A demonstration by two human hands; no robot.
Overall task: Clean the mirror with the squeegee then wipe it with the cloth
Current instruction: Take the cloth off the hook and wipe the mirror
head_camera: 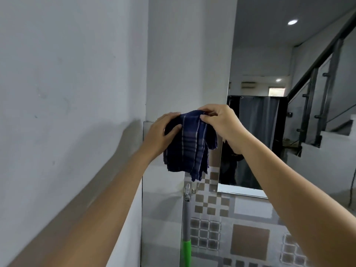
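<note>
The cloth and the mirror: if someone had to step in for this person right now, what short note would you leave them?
Left hand: flat against the side of the dark blue striped cloth, supporting it.
Right hand: fingers pinching the cloth's top edge; the cloth hangs bunched between both hands, in front of the wall.
Mirror: on the wall just right of the hands; the cloth is not on the glass yet.
Pole with a green grip: stands upright below the hands, held by nobody. It may be the squeegee, but its head is not clear.
Done: squeegee pass appears finished, though that cannot be confirmed here.
Left: wipe the mirror with the cloth.
</note>
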